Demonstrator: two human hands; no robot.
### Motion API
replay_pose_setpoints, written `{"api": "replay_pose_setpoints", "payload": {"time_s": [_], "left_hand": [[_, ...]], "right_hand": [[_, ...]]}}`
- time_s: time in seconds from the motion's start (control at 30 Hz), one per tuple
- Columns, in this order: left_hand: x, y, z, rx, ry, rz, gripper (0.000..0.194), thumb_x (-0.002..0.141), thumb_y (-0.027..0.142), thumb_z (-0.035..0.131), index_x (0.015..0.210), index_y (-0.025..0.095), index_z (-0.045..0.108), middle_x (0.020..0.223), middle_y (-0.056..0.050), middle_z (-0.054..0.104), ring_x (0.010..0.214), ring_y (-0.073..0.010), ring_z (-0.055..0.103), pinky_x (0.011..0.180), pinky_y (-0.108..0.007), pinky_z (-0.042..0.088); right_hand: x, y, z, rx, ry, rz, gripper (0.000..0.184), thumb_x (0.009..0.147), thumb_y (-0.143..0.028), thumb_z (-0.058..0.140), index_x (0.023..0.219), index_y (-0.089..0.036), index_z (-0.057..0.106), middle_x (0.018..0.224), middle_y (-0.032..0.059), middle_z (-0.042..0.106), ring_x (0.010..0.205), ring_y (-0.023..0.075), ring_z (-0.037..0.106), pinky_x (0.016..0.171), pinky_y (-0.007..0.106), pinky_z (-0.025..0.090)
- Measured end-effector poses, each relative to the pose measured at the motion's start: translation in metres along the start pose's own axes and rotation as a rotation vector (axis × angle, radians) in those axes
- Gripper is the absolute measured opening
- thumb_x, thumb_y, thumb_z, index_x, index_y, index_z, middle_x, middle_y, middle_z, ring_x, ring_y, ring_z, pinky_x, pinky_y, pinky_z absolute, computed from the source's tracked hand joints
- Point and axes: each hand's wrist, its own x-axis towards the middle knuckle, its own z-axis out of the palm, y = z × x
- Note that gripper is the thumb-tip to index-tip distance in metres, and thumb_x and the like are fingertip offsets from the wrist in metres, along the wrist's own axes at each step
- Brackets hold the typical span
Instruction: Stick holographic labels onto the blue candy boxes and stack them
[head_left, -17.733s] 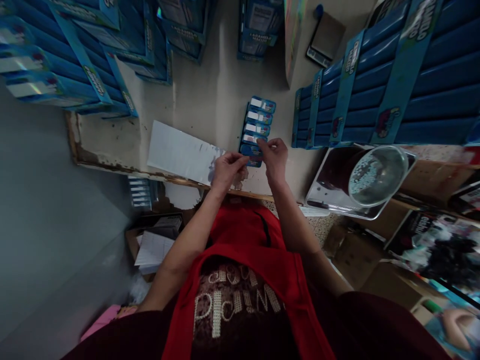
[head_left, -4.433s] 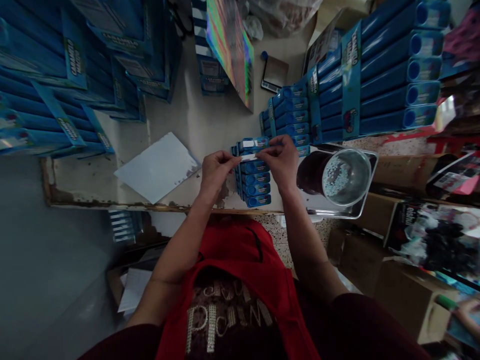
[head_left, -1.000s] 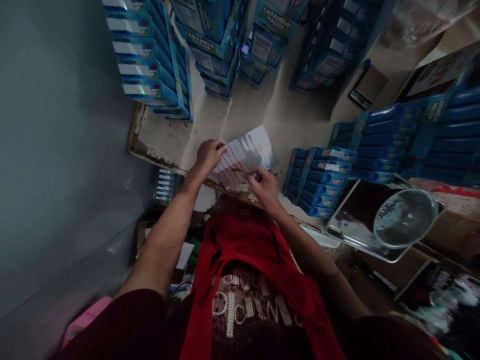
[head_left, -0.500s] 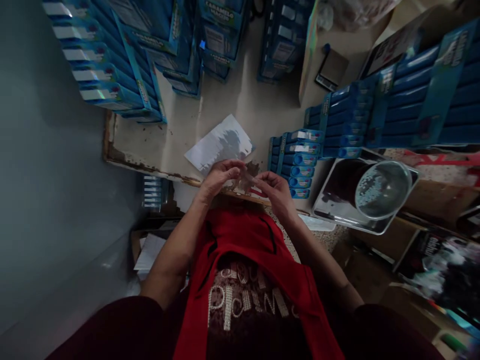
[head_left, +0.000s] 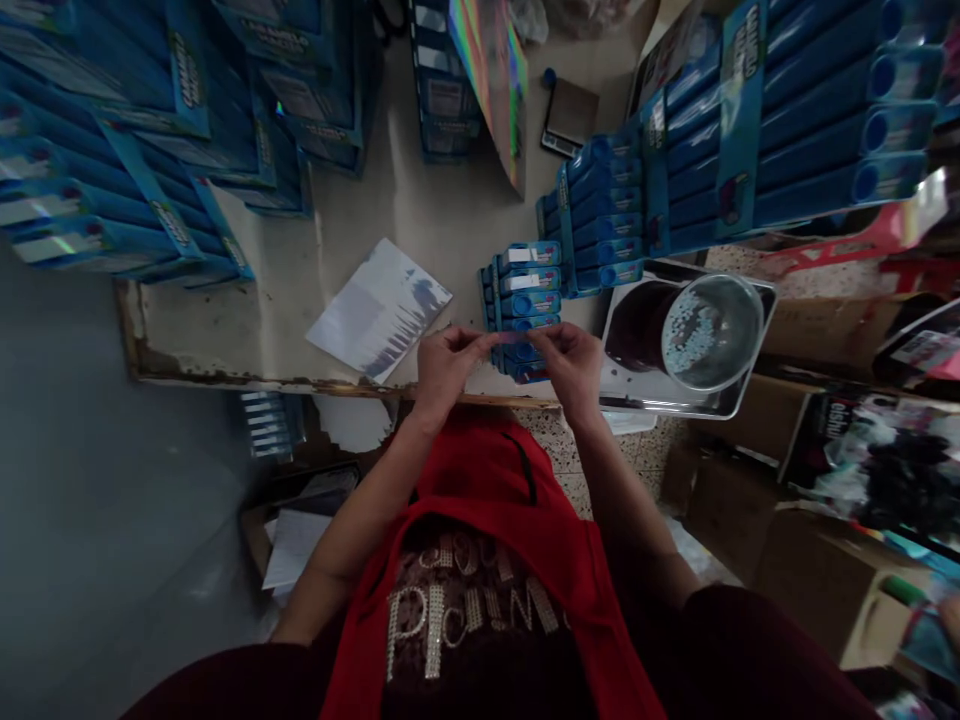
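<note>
One strip [head_left: 514, 338] — long axis left-right — pinched between hands [head_left: 444, 370] [head_left: 576, 368].

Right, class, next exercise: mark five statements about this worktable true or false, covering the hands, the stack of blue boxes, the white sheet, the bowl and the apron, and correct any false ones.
1. The left hand and right hand hold one small strip between them. True.
2. The strip is held over the white sheet. False: it is held at the stack of blue boxes, and the sheet lies to their left.
3. The two box ends farthest from the person carry white labels. True, on that stack.
4. The round bowl contains red pieces. False: the pieces are pale blue.
5. The apron is green. False: the apron is red.
</note>
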Motion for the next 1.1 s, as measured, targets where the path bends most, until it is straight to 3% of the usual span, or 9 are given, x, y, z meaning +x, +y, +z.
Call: {"api": "replay_pose_setpoints", "payload": {"time_s": [0.13, 0.23, 0.47, 0.7, 0.8, 0.9, 1.03, 1.1], "left_hand": [[0.029, 0.009, 0.018, -0.002, 0.045, 0.045, 0.04, 0.082, 0.058, 0.086, 0.083, 0.019, 0.081, 0.076, -0.003, 0.074, 0.077, -0.0194, 0.066, 0.071, -0.031, 0.05], [0.045, 0.007, 0.025, -0.06, 0.046, 0.042, 0.038, 0.081, 0.055, 0.089, 0.082, 0.018, 0.08, 0.075, -0.002, 0.074, 0.075, -0.0174, 0.065, 0.072, -0.03, 0.05], [0.052, -0.003, 0.027, -0.114, 0.028, -0.006, 0.035, 0.08, 0.051, 0.09, 0.08, 0.018, 0.079, 0.073, -0.002, 0.073, 0.069, -0.0156, 0.062, 0.066, -0.028, 0.048], [0.056, -0.006, 0.03, -0.157, 0.01, -0.049, 0.043, 0.073, 0.057, 0.095, 0.082, 0.018, 0.08, 0.075, -0.003, 0.073, 0.074, -0.0165, 0.063, 0.068, -0.028, 0.05], [0.064, -0.012, 0.033, -0.271, -0.047, -0.172, 0.048, 0.065, 0.056, 0.1, 0.08, 0.017, 0.078, 0.072, -0.002, 0.071, 0.068, -0.0141, 0.06, 0.064, -0.027, 0.048], [0.075, -0.021, 0.037, -0.379, -0.09, -0.274, 0.048, 0.058, 0.049, 0.104, 0.077, 0.016, 0.074, 0.069, -0.001, 0.068, 0.062, -0.0118, 0.056, 0.06, -0.026, 0.044], [0.085, -0.033, 0.04, -0.347, -0.05, -0.297, 0.037, 0.067, 0.039, 0.098, 0.077, 0.017, 0.07, 0.07, -0.001, 0.067, 0.062, -0.0117, 0.055, 0.06, -0.026, 0.043], [0.08, -0.034, 0.038, -0.267, 0.075, -0.215, 0.03, 0.074, 0.036, 0.093, 0.081, 0.019, 0.069, 0.074, -0.001, 0.068, 0.066, -0.0132, 0.058, 0.064, -0.026, 0.047]], "right_hand": [[0.039, -0.005, -0.005, -0.183, 0.056, -0.097, 0.033, 0.084, -0.054, 0.087, 0.083, -0.021, 0.08, 0.063, -0.0016, 0.061, 0.063, 0.0172, 0.062, 0.055, 0.03, 0.055], [0.058, -0.012, -0.006, -0.375, 0.071, -0.137, 0.031, 0.085, -0.05, 0.085, 0.082, -0.02, 0.082, 0.063, -0.0011, 0.064, 0.065, 0.018, 0.064, 0.059, 0.03, 0.05], [0.065, -0.018, -0.005, -0.533, 0.06, -0.136, 0.023, 0.086, -0.043, 0.082, 0.081, -0.021, 0.082, 0.064, -0.0022, 0.067, 0.064, 0.0168, 0.062, 0.063, 0.03, 0.044], [0.072, -0.01, -0.007, -0.594, 0.074, -0.147, 0.024, 0.083, -0.044, 0.085, 0.078, -0.023, 0.074, 0.065, -0.0027, 0.066, 0.066, 0.0183, 0.064, 0.066, 0.031, 0.048], [0.083, -0.001, -0.014, -0.539, 0.165, -0.111, 0.045, 0.067, -0.051, 0.098, 0.079, -0.025, 0.064, 0.066, -0.0042, 0.064, 0.066, 0.019, 0.066, 0.062, 0.031, 0.053], [0.094, 0.007, -0.019, -0.345, 0.11, 0.022, 0.061, 0.056, -0.057, 0.104, 0.077, -0.026, 0.055, 0.064, -0.0055, 0.06, 0.06, 0.0186, 0.066, 0.053, 0.031, 0.056], [0.09, 0.006, -0.023, -0.128, 0.005, 0.09, 0.063, 0.057, -0.057, 0.104, 0.076, -0.026, 0.053, 0.065, -0.0062, 0.06, 0.058, 0.0175, 0.066, 0.047, 0.031, 0.058], [0.082, -0.002, -0.026, -0.065, 0.017, 0.04, 0.057, 0.065, -0.058, 0.101, 0.078, -0.026, 0.055, 0.066, -0.0065, 0.059, 0.06, 0.0162, 0.066, 0.049, 0.031, 0.061]]}}
